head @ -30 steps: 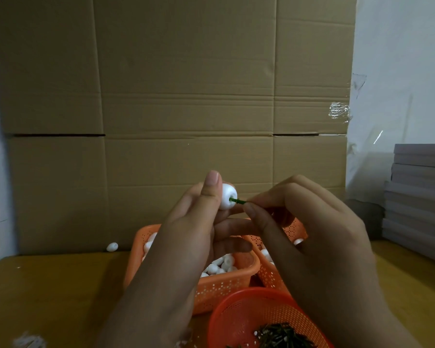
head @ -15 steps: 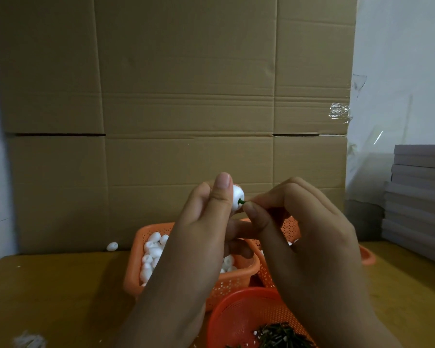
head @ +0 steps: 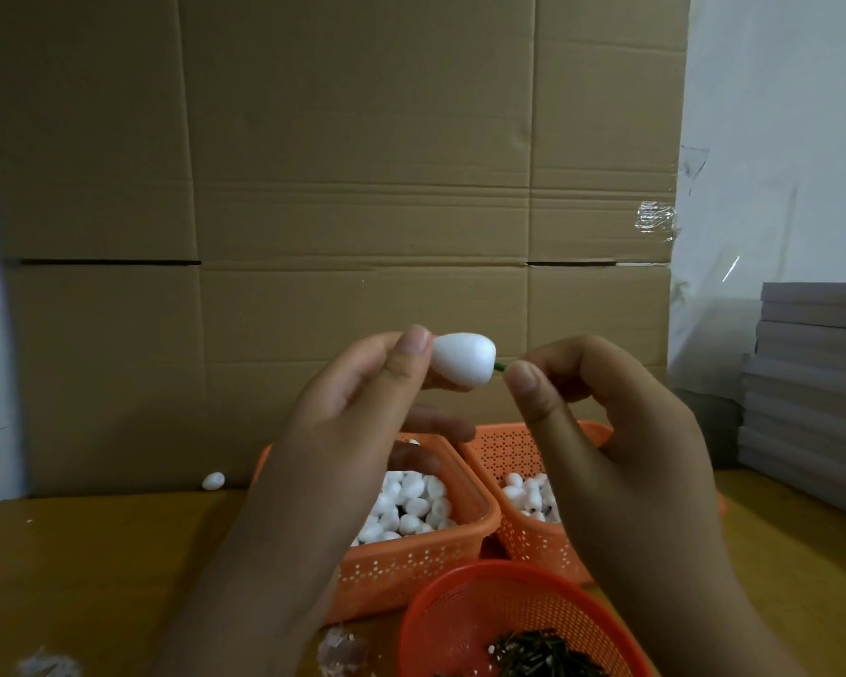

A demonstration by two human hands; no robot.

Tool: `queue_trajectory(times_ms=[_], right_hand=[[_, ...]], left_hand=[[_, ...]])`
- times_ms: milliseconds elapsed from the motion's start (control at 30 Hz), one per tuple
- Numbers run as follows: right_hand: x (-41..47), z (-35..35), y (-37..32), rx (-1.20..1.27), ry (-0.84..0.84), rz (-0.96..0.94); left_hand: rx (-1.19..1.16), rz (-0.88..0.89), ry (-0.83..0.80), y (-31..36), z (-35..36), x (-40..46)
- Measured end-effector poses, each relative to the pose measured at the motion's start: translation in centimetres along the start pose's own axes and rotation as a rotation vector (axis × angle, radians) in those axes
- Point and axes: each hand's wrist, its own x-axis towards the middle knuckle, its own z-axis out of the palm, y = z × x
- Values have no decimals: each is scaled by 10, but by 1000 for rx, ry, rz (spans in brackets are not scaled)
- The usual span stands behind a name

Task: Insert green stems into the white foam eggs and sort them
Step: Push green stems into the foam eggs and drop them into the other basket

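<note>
white foam egg (head: 464,358), green stem (head: 500,367), perforated orange baskets (head: 411,564), brown cardboard (head: 362,188)

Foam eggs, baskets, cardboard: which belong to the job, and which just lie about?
Job: foam egg, green stem, left hand, right hand, egg baskets, stem basket.
Idle: stray egg, cardboard, stacked boards.

Dim, warm-toned light; the white wall (head: 777,114) right of the cardboard sheet (head: 362,188) is brightest. Soft shadow darkens the bench (head: 94,579) below the cardboard. Edges bow slightly; the foreground looks soft.

Wooden table (head: 94,569), three baskets (head: 411,564)
</note>
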Motion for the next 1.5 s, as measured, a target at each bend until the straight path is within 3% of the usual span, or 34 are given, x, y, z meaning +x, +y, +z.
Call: queue_trajectory(times_ms=[400, 633, 833, 1233, 1500], right_hand=[[5, -4, 6, -96, -80, -119], [4, -6, 7, -239, -98, -219], [4, -5, 6, -274, -158, -196], [1, -3, 6, 62, -285, 93], [0, 7, -1, 878, -382, 683]], left_hand=[[2, 25, -25, -1, -3, 0], [111, 76, -33, 0, -3, 1], [222, 127, -23, -2, -5, 1], [224, 129, -55, 2, -5, 0], [109, 80, -22, 0, -2, 0]])
